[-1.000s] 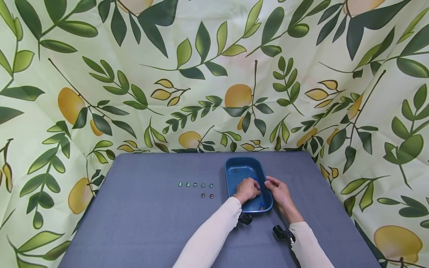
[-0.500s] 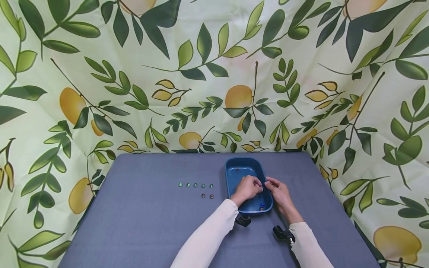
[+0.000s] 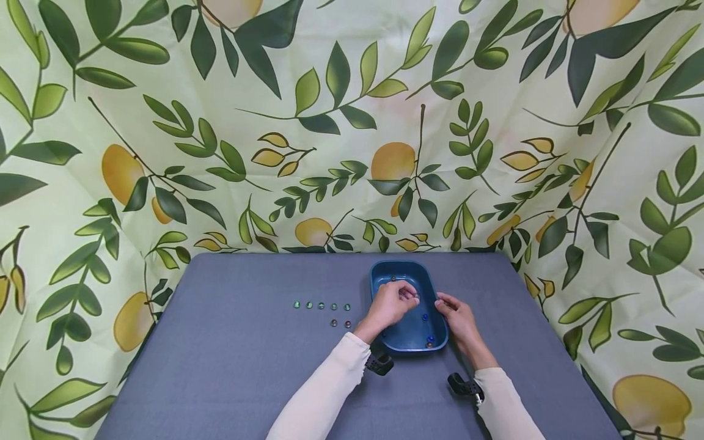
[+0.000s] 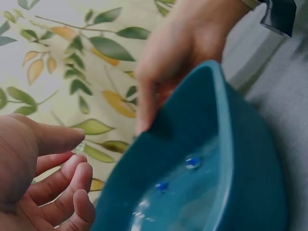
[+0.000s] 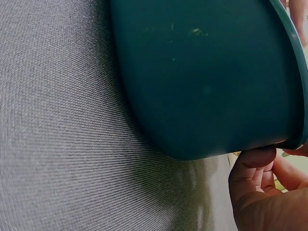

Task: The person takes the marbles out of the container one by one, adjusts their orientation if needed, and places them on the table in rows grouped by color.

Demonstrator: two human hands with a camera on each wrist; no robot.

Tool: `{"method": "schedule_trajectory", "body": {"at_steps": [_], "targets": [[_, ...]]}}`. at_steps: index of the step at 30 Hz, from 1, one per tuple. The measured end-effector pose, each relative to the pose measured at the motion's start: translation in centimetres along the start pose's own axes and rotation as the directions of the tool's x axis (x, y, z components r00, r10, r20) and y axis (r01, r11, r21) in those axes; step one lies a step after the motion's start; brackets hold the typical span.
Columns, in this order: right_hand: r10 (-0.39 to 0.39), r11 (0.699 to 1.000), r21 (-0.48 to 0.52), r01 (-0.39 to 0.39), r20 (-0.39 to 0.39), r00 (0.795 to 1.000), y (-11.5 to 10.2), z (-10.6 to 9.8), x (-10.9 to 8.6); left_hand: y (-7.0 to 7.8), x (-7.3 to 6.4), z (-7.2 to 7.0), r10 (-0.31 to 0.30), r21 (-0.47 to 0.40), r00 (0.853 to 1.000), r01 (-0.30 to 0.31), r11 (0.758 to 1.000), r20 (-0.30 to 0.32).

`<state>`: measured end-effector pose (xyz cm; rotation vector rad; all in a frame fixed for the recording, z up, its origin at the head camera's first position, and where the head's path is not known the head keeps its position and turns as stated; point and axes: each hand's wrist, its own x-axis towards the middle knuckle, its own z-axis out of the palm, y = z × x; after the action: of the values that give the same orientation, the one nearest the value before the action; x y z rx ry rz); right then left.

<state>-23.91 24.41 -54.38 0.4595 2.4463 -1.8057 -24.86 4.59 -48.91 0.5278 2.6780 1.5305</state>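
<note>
My left hand (image 3: 392, 305) is above the left part of a blue rectangular tub (image 3: 409, 345). In the left wrist view, its thumb and fingertips pinch a small clear glass marble (image 4: 79, 147). My right hand (image 3: 461, 319) holds the tub's right rim, the thumb pressed to the outer wall in the right wrist view. Inside the tub lie a blue marble (image 3: 425, 317), a second blue marble (image 3: 431, 338) beside a brown marble (image 3: 429, 345), and another small brown marble (image 3: 393, 278) at the far end.
Left of the tub, a row of several clear green marbles (image 3: 321, 306) lies on the grey table (image 3: 247, 366). Two brownish marbles (image 3: 333, 322) lie in front of its right end. A leaf-and-fruit patterned cloth (image 3: 341, 146) surrounds the table's back and sides.
My left hand has risen from inside the tub and moved left with the clear marble, uncovering a blue marble. The right hand stays at the rim.
</note>
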Motion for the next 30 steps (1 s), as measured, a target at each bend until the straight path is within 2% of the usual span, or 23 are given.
{"method": "schedule_trajectory", "body": {"at_steps": [7, 13, 25, 30], "targets": [[-0.025, 1.000, -0.005, 0.025, -0.012, 1.000, 0.1, 0.1, -0.1, -0.1, -1.3, -3.0, 0.029, -0.083, 0.998, -0.033, 0.996, -0.055], [-0.024, 1.000, -0.002, 0.024, 0.008, 1.000, 0.1, 0.1, -0.2, -1.0, -2.8, -4.7, 0.060, -0.125, 0.993, -0.072, 0.989, -0.099], [-0.011, 1.000, 0.002, 0.011, 0.007, 1.000, 0.3, 0.0, -0.3, -3.5, -5.5, -6.8, 0.063, -0.149, 0.972, -0.099, 0.984, -0.228], [-0.005, 1.000, -0.004, 0.005, 0.007, 1.000, 0.4, 0.1, -0.1, -4.3, -6.6, -8.3, 0.078, -0.113, 0.959, -0.112, 0.987, -0.274]]}}
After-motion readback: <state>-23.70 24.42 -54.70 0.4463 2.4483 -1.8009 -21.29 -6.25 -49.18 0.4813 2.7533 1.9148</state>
